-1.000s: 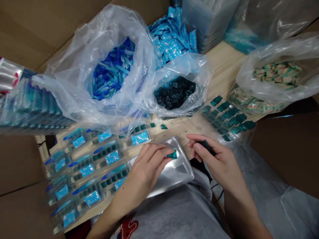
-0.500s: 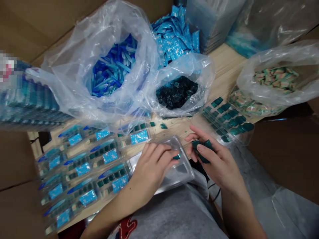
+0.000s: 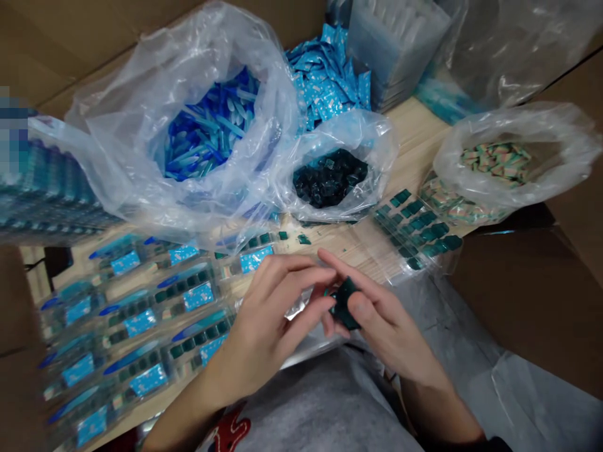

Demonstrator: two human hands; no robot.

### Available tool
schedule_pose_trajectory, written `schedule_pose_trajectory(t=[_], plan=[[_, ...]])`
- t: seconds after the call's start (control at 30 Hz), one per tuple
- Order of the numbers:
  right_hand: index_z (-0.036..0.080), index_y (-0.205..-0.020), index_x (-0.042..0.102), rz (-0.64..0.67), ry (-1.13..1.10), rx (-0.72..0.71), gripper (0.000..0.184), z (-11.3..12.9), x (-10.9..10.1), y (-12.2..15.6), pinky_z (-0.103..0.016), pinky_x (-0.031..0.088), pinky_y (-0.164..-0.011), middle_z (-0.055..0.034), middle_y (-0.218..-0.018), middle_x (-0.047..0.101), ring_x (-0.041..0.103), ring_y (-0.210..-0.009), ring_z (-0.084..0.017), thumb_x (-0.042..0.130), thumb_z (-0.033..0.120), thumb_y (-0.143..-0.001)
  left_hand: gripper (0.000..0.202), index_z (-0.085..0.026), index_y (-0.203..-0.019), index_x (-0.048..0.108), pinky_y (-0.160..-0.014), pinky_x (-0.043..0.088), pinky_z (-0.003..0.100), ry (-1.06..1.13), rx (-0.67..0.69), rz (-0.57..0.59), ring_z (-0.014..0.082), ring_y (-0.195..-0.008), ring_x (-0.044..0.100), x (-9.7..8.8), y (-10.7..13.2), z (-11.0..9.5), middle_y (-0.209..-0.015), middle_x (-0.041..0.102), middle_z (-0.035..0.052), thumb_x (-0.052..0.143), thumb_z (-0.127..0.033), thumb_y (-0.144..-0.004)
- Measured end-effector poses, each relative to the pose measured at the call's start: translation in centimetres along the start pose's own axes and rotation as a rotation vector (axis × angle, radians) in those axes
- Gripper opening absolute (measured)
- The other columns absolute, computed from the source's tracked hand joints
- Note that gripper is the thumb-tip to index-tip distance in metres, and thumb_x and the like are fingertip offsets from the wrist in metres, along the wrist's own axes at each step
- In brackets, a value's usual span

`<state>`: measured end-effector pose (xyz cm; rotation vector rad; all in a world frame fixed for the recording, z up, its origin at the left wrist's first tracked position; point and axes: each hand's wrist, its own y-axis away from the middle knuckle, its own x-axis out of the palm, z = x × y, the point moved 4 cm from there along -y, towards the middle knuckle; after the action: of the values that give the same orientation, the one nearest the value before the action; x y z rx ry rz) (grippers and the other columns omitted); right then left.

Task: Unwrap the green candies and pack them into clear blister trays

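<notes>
My right hand (image 3: 381, 320) is curled around a few dark green pieces (image 3: 347, 304), thumb on top. My left hand (image 3: 276, 307) has thumb and fingertips bent in right at the same pieces; too dark there to tell if they've closed on one. Both hands sit over a clear plastic tray (image 3: 313, 346), shiny and thin-walled, mostly hidden. Just past it, a strip of pale wooden table (image 3: 342, 251) gives some room, two green bits (image 3: 304, 239) lying on it. To the left, filled packs (image 3: 148, 380) crowd in rows, running close to the table's near edge. To the right, a clear compartment tray (image 3: 417, 229) of glossy green blocks. Farther out, soft crinkled bags: dark cubes (image 3: 330, 179), long blue sticks (image 3: 211, 132), striped chunks (image 3: 494, 163). Behind, a heap of slick blue packets (image 3: 325, 75).
</notes>
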<state>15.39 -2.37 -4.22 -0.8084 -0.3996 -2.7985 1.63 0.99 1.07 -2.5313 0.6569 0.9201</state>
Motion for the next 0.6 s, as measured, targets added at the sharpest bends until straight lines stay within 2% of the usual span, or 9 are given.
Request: schedule_pose_trajectory(t=[0.07,0.13,0.17,0.23,0.3,0.37,0.47,0.53,0.6], plan=[[0.040,-0.146,0.042,0.026,0.170,0.003,0.058,0.2,0.3,0.3,-0.027,0.058,-0.079,-0.0025,-0.123,0.067,0.068,-0.084,-0.012,0.061,0.046,-0.092,0.017,-0.024,-0.112,0.058,-0.090,0.048,0.032,0.018,0.015,0.038,0.0186,-0.104,0.056,0.2,-0.3,-0.3,-0.108,0.061,0.0042,0.054,-0.016,-0.097],[0.046,-0.148,0.034,0.046,0.322,0.003,0.071,0.5,0.5,0.4,-0.035,0.050,-0.102,0.0012,-0.146,0.053,0.063,-0.116,-0.017,0.069,0.042,-0.087,0.011,-0.023,-0.104,0.058,-0.088,0.048,0.030,0.084,-0.022,0.057,0.0175,-0.102,0.056,0.3,-0.3,-0.1,-0.105,0.060,0.0035,0.054,-0.015,-0.096],[0.047,-0.149,0.031,0.052,0.376,0.006,0.077,0.6,0.7,0.5,-0.037,0.044,-0.109,0.0027,-0.150,0.049,0.056,-0.127,-0.020,0.073,0.041,-0.084,0.010,-0.023,-0.100,0.058,-0.087,0.049,0.029,0.132,-0.053,0.067,0.0171,-0.100,0.056,0.3,-0.2,0.1,-0.103,0.059,0.0032,0.054,-0.015,-0.096],[0.046,-0.151,0.026,0.055,0.436,0.028,0.088,0.6,0.9,0.5,-0.042,0.040,-0.112,0.0015,-0.151,0.049,0.049,-0.135,-0.023,0.078,0.040,-0.079,0.007,-0.023,-0.093,0.057,-0.083,0.049,0.028,0.236,-0.107,0.102,0.0169,-0.098,0.058,0.3,0.1,0.5,-0.101,0.059,0.0028,0.055,-0.017,-0.096],[0.044,-0.153,0.023,0.046,0.455,0.048,0.095,0.7,1.1,0.5,-0.046,0.043,-0.109,-0.0027,-0.147,0.053,0.055,-0.129,-0.025,0.079,0.040,-0.077,0.001,-0.024,-0.096,0.058,-0.081,0.050,0.029,0.317,-0.133,0.128,0.0173,-0.095,0.059,0.1,0.2,0.8,-0.100,0.061,0.0026,0.058,-0.023,-0.095],[0.041,-0.155,0.018,0.040,0.473,0.056,0.100,0.8,1.3,0.4,-0.047,0.046,-0.107,-0.0053,-0.139,0.059,0.061,-0.120,-0.025,0.080,0.040,-0.076,0.010,-0.025,-0.103,0.059,-0.083,0.050,0.031,0.333,-0.123,0.155,0.0180,-0.095,0.060,-0.1,0.3,0.8,-0.098,0.063,0.0024,0.062,-0.026,-0.094],[0.041,-0.155,0.018,0.060,0.475,0.002,0.101,1.4,1.6,0.1,-0.039,0.050,-0.101,-0.0017,-0.118,0.068,0.067,-0.105,-0.019,0.081,0.035,-0.076,0.007,-0.025,-0.101,0.061,-0.087,0.049,0.033,0.298,-0.041,0.169,0.0177,-0.094,0.059,-0.4,0.1,0.5,-0.094,0.066,0.0011,0.061,-0.021,-0.095],[0.042,-0.149,0.035,0.028,0.459,-0.055,0.087,2.1,1.6,-0.1,-0.032,0.053,-0.094,0.0020,-0.104,0.069,0.068,-0.095,-0.016,0.082,0.030,-0.076,0.004,-0.024,-0.096,0.061,-0.086,0.049,0.034,0.333,-0.036,0.101,0.0173,-0.092,0.060,-0.6,0.1,0.6,-0.092,0.067,0.0007,0.060,-0.021,-0.095],[0.038,-0.131,0.057,-0.054,0.450,-0.106,0.061,2.9,1.4,-0.2,-0.028,0.055,-0.087,0.0031,-0.095,0.068,0.068,-0.089,-0.015,0.081,0.023,-0.078,0.003,-0.025,-0.097,0.061,-0.082,0.052,0.033,0.415,-0.084,-0.009,0.0172,-0.090,0.061,-0.9,0.3,1.0,-0.092,0.066,0.0013,0.059,-0.023,-0.096]])
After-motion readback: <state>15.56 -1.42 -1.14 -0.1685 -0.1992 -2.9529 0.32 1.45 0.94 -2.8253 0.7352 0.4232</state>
